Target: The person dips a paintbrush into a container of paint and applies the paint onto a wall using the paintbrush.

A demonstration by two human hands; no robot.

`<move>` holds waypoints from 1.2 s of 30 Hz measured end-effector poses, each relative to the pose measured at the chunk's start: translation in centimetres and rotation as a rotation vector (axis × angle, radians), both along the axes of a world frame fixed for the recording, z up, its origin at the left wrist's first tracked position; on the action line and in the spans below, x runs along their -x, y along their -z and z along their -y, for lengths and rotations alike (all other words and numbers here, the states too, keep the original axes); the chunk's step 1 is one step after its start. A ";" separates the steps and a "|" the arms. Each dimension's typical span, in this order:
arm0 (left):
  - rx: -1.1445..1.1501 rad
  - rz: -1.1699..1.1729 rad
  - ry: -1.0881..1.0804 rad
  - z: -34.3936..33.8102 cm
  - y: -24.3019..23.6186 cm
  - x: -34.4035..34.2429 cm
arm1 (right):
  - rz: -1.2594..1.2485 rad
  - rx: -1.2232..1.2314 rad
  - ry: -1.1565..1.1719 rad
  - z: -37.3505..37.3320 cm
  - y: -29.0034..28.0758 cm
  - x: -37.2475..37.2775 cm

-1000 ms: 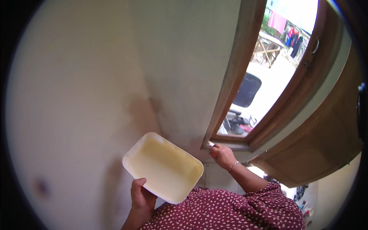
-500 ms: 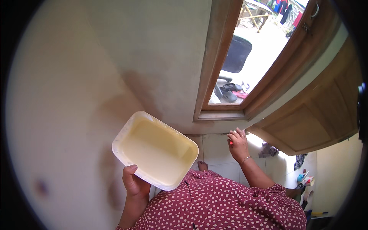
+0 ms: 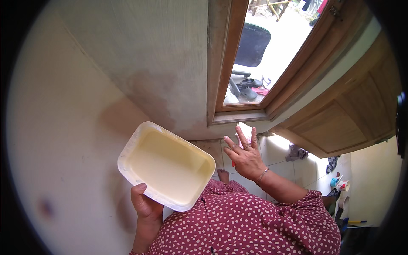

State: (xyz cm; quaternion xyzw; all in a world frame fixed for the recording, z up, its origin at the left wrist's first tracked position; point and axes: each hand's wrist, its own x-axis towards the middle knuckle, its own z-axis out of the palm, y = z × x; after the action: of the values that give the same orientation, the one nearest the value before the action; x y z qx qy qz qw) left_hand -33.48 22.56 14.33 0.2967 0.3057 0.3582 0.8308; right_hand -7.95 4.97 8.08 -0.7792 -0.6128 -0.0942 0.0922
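Observation:
My left hand [image 3: 145, 205] grips a rectangular pale plastic tub [image 3: 127, 168] at its near left corner, thumb over the rim. The inside of the tub is cream-coloured and smooth; I cannot tell how deep its contents are. To the right of the tub, my right hand [image 3: 246, 159] is raised with the back of the hand showing and several fingers stretched forward. A red bit shows under its palm, and a whitish flat end [image 3: 244, 128] sticks out past the fingertips. Both look like parts of one held tool, mostly hidden by the hand.
A wall [image 3: 170, 55] with a darker, damp-looking patch rises ahead and left. Beside it is a wood-framed window [image 3: 216, 76], with a chair and shoes outside. A wooden door [image 3: 340, 119] stands at right. Cloths [image 3: 296, 153] and odds and ends lie on the tiled floor [image 3: 278, 172].
My right hand has moved left and nearer the tub, turning so its back shows and the whitish end comes into sight. The tub has shifted slightly left. The window sits further left in view.

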 end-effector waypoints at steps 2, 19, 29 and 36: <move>-0.004 0.003 0.005 0.1 0.0 0.1 | -0.013 -0.020 -0.024 -0.4 0.2 0.0; 0.028 0.108 0.001 0.6 -0.1 -1.1 | -0.832 -0.428 0.167 -0.6 -14.5 -6.1; -0.008 0.126 0.035 0.7 -0.4 -4.6 | -1.026 -0.615 -0.228 -1.9 -23.6 -4.7; -0.024 0.155 0.040 0.7 0.3 -6.8 | -1.049 -0.186 -0.393 -8.9 -23.5 -2.7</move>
State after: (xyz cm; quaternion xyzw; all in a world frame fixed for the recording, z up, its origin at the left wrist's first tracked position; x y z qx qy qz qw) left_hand -26.67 21.82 14.05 0.2842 0.2301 0.3670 0.8553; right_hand -5.20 13.90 31.60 -0.5815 -0.6075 0.2709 0.4683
